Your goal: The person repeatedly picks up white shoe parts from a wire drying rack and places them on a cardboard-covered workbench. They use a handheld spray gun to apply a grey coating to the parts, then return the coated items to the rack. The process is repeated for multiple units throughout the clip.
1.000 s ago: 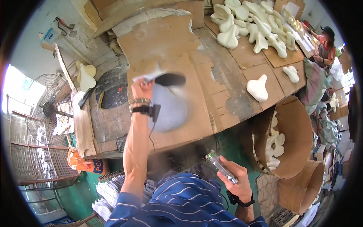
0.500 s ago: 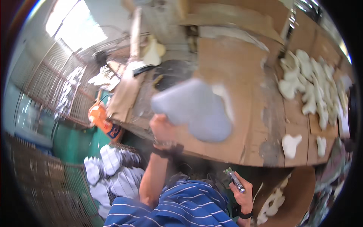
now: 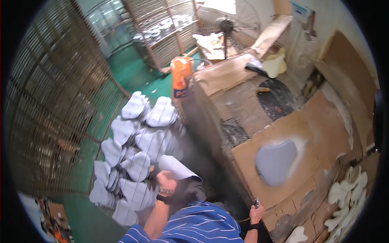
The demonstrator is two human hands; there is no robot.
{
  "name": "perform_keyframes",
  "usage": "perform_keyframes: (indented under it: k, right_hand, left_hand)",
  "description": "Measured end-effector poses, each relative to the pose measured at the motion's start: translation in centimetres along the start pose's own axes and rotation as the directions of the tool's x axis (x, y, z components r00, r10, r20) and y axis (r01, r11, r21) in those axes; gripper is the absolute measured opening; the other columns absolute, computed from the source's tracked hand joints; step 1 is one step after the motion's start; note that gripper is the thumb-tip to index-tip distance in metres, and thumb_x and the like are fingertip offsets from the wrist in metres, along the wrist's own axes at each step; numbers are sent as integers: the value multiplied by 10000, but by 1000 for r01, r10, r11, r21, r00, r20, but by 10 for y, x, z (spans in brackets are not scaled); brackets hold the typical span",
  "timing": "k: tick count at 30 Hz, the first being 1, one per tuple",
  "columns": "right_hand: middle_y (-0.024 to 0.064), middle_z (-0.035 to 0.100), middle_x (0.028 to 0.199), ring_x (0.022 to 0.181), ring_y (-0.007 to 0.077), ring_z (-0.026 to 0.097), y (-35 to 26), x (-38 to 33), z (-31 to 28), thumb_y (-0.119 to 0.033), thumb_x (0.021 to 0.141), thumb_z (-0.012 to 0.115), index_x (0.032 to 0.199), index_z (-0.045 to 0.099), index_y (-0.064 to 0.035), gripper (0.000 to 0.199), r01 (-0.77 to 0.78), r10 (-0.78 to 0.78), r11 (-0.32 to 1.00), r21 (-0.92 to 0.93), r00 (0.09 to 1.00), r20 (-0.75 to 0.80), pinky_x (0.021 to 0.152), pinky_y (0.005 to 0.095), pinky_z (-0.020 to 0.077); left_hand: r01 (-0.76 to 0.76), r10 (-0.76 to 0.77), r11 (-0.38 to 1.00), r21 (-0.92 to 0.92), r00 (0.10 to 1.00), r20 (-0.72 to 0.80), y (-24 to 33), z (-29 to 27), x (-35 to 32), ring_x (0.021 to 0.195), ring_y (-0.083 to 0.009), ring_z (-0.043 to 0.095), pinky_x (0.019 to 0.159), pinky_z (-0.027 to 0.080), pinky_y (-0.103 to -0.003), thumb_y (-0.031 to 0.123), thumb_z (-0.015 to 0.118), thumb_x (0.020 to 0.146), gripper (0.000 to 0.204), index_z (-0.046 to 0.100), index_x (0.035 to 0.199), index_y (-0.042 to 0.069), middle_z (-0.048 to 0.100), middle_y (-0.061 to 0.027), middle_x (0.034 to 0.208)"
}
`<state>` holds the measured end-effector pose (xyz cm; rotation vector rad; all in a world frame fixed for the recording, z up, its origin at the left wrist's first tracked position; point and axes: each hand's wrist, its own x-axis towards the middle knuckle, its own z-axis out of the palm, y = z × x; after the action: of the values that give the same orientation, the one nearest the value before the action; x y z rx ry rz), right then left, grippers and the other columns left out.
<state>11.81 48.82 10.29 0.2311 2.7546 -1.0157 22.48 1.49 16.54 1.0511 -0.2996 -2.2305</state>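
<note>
My left hand [image 3: 166, 181], low at the left with a bracelet and dark band at the wrist, grips a thin, curved light-grey sheet piece [image 3: 175, 166] by its edge. The piece is beside several stacks of similar grey lobed pieces [image 3: 152, 141]. My right hand [image 3: 256, 214], near the table's front edge, is closed around a small silver metal tool [image 3: 257, 203], only partly visible. On the cardboard-covered table [image 3: 259, 135] is a grey rounded shape [image 3: 275, 162] with a whitish haze along its right side; whether it is a loose piece or a coloured patch, I cannot tell.
Cream lobed pieces [image 3: 346, 198] lie piled at the right. An orange container [image 3: 180, 77] stands by the table's left corner. Wire racks [image 3: 56, 101] rise on the left over a green floor. A fan [image 3: 227, 26] is at the back, near a dark round plate [image 3: 277, 99].
The view has swung left. My left hand has carried the grey piece from over the table to the stacks at the left. My right hand still holds the silver tool.
</note>
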Motion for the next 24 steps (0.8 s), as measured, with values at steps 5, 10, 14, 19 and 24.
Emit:
perform_keyframes:
  k: [5,10,14,19,24]
  right_hand:
    - [304,614,755,717,483,630,10,9,2,-32,755,619,1208,684,-3,458,84,-84,996,-2,995,48,673,523,468]
    - [238,656,796,723,401,621,52,18,31,-49,762,598,1216,686,6,466,221,-223,969,-115,975,-6,700,479,494]
    - [188,680,1066,948,288,663,-8,5,14,-113,853,657,1337,638,-38,490,104,-69,988,-116,960,271,835,415,509]
    - [165,691,819,726,254,666,-46,45,36,-176,798,692,1164,708,-7,404,399,-208,896,-192,762,614,662,460,509]
    - [168,712,811,748,265,674,-156,28,72,-210,815,696,1099,730,-10,349,369,-97,877,-307,763,639,682,442,516]
  left_hand:
    - [-219,204,974,-57,958,-203,65,-16,-30,851,-279,642,840,525,-401,143,582,708,142,611,835,84,658,-63,921]
    - [-449,359,872,-194,856,-371,137,-43,-33,918,-310,640,920,511,-456,112,583,676,218,595,887,60,651,-88,989]
    - [-647,494,701,-299,743,-451,201,-86,-40,959,-319,654,931,535,-473,70,551,675,281,604,951,50,649,-93,988]
    - [-824,657,448,-346,566,-498,286,-186,-56,877,-310,694,860,583,-500,50,530,654,299,630,935,72,682,-76,917]
    - [-939,778,192,-284,323,-540,364,-256,-106,1057,-377,688,930,574,-541,62,521,739,447,637,1166,-2,703,-149,1165]
